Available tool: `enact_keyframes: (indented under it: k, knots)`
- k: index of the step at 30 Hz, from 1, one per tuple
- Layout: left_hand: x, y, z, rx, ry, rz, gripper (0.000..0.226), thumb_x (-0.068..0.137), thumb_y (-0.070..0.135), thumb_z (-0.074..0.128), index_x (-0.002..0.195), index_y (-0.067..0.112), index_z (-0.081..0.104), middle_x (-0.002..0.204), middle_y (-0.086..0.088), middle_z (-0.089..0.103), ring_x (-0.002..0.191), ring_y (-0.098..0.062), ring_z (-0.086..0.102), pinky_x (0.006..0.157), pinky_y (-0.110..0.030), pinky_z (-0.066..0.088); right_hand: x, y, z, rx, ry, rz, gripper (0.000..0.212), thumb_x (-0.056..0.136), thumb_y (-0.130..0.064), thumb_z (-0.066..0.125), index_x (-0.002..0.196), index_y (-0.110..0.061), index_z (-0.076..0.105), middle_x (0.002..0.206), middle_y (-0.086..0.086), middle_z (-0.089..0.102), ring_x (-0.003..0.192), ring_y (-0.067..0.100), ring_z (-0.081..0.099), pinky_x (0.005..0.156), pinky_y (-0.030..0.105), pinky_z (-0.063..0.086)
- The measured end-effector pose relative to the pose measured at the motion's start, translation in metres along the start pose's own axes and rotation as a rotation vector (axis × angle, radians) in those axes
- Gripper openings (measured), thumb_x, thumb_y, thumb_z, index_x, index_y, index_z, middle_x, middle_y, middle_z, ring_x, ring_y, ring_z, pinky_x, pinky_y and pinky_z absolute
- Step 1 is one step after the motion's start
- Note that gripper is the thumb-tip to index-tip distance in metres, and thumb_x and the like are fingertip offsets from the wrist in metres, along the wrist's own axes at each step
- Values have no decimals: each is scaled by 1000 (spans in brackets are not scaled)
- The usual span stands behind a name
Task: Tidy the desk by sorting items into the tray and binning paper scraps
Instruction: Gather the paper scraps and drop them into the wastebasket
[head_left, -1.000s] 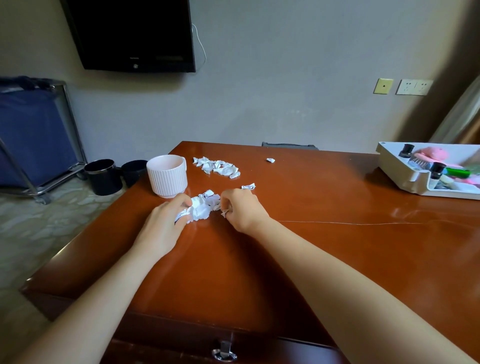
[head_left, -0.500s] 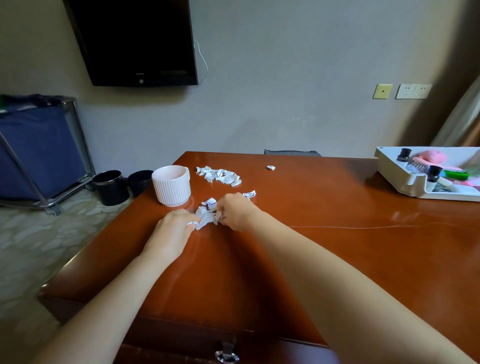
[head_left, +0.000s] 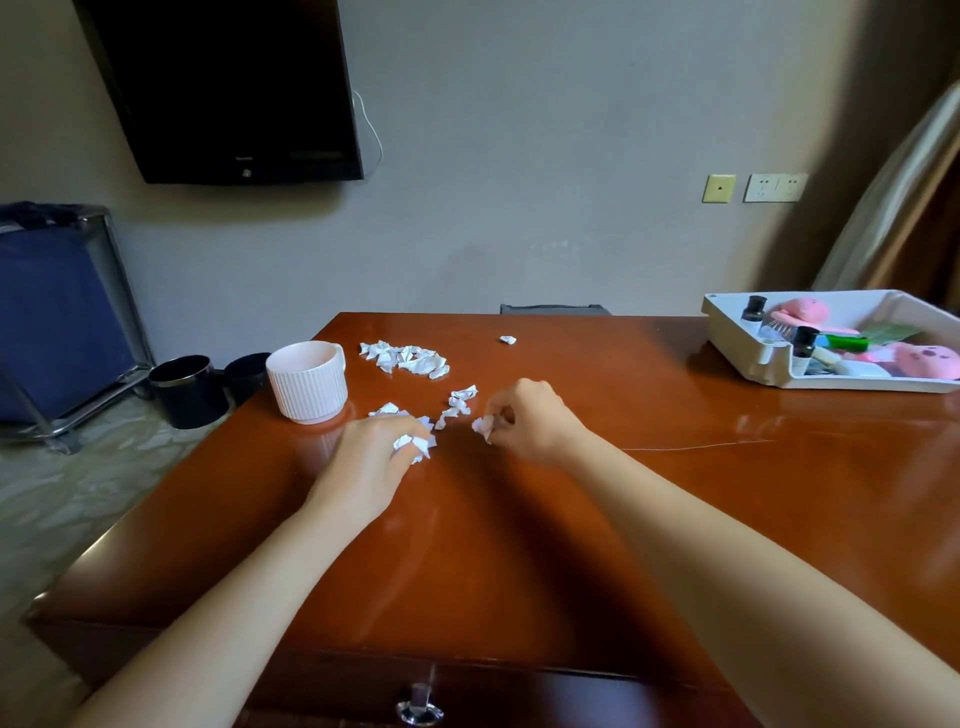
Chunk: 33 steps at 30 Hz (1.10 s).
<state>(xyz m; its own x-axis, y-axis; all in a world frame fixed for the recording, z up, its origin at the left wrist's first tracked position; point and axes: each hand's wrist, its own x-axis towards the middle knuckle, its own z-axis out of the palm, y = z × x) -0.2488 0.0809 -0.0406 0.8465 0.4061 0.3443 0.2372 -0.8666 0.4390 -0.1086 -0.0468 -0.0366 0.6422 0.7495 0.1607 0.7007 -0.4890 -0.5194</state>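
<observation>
The crumpled pieces (head_left: 415, 446) bunched under the curled fingers of the left hand (head_left: 371, 460) could be spilled if more are gathered on top. The ribbed cup (head_left: 307, 382), just beyond that hand on its outer side, could be knocked by a careless sweep. A single scrap (head_left: 483, 425) is pinched between thumb and fingertips of the right hand (head_left: 527, 421). On the surface (head_left: 571, 545), loose scraps (head_left: 460, 401) are left between the hands and just beyond them. A larger pile (head_left: 405, 358) and a stray piece (head_left: 508, 340) are found farther beyond. The tray (head_left: 737, 345) is set well out to the right hand's outer side.

One cup (head_left: 307, 382), one tray (head_left: 740, 345), two bins (head_left: 189, 389), two bottles (head_left: 804, 345).
</observation>
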Motion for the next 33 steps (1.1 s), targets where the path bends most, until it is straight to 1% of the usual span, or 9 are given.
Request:
enact_keyframes:
  k: [7,11,13,16,19,21,24,26,33]
  knots:
    - [-3,59,9,-116,-19,123,19,90,13,59,102,20,71,96,4,65,89,-8,56,67,-11,42,-56,22,-63,13,53,30,16,83,-26,69,78,-11,70,85,7,71,75,24,65,66,34,55]
    - [-10,105,19,-182,-119,200,17,91,16,57,94,28,69,94,9,60,90,-9,56,63,-12,42,-103,33,-97,-62,83,35,17,83,-26,68,68,-23,60,66,-13,59,58,5,57,48,8,42]
    - [-18,131,26,-186,-163,248,16,91,17,56,91,30,66,97,8,61,92,-10,56,64,-12,43,-128,43,-112,-94,105,83,19,83,-24,68,67,-24,58,61,-18,52,54,2,53,43,4,38]
    - [-31,170,41,-238,-215,322,16,91,17,56,91,29,66,94,10,59,90,-11,58,65,-11,46,-166,60,-129,-134,133,148,27,84,-25,67,61,-29,54,64,-9,57,56,6,54,44,10,38]
    - [-44,205,57,-346,-306,385,20,89,13,58,81,30,66,93,3,66,87,-17,64,75,-31,58,-207,80,-143,-156,140,232,6,81,-22,70,81,-16,69,80,-1,67,68,12,63,58,25,53]
    - [-52,226,69,-380,-365,400,22,86,9,58,75,27,67,85,1,67,79,-16,64,74,-35,58,-236,95,-150,-169,169,291,15,79,-24,71,85,-10,71,80,5,68,70,20,64,60,32,54]
    - [-68,256,90,-422,-437,446,22,81,4,59,70,21,69,68,5,66,67,-13,62,67,-32,56,-278,113,-157,-159,223,376,9,77,-24,71,71,-19,68,68,1,64,59,16,59,48,17,43]
    - [-79,274,108,-453,-494,470,22,78,4,60,68,22,68,64,5,65,63,-14,62,64,-31,55,-304,126,-159,-142,255,435,31,76,-16,74,55,-30,55,57,-8,56,48,4,49,43,9,38]
    - [-122,331,176,-486,-654,545,12,82,15,62,80,21,72,83,3,69,74,-8,58,56,-9,42,-392,182,-151,-10,280,684,29,74,-9,72,58,-29,59,51,-9,58,44,-3,52,47,7,38]
